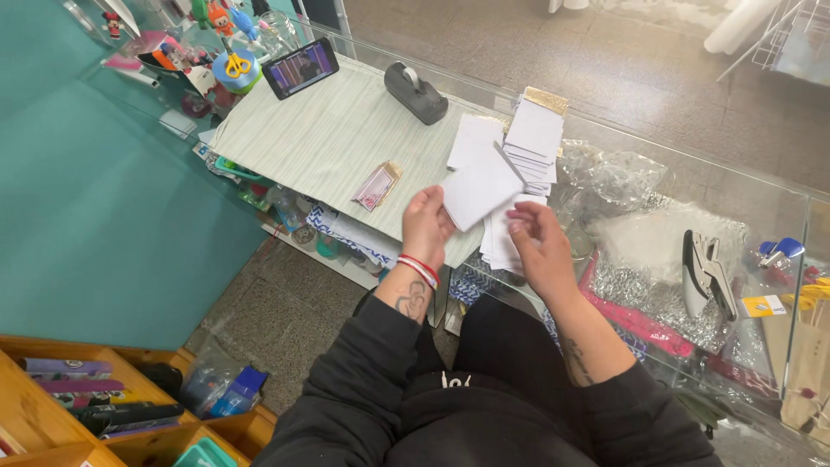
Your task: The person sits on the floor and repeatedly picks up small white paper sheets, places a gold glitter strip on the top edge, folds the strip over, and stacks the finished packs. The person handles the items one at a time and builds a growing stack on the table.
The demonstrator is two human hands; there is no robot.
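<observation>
Two hands worked over the glass counter (743, 186), and the left hand (426, 227) pinched a white card (481, 190) by its lower left corner, holding it up tilted, plain and blank on the side facing us, a rough square. The right hand (540, 246) hovered just beside the card's lower edge, fingers loosely curled and apart from it, gripping nothing. Red and white bands sat on the left wrist, dark sleeves on both arms.

Beyond the card, a stack of white cards (533, 138) stood on the counter, its layers slipped askew, with more loose white sheets lying just beside it and under the held card. A pale striped mat (328, 130) lay to the left, carrying a small pink packet (377, 185), a grey tape dispenser (415, 92) and a phone (300, 67) with its screen lit.

Down at the lower left, wooden compartments (52, 406) held flat purple and dark packs. A round pot (235, 73) at the mat's far corner held yellow-handled scissors.
</observation>
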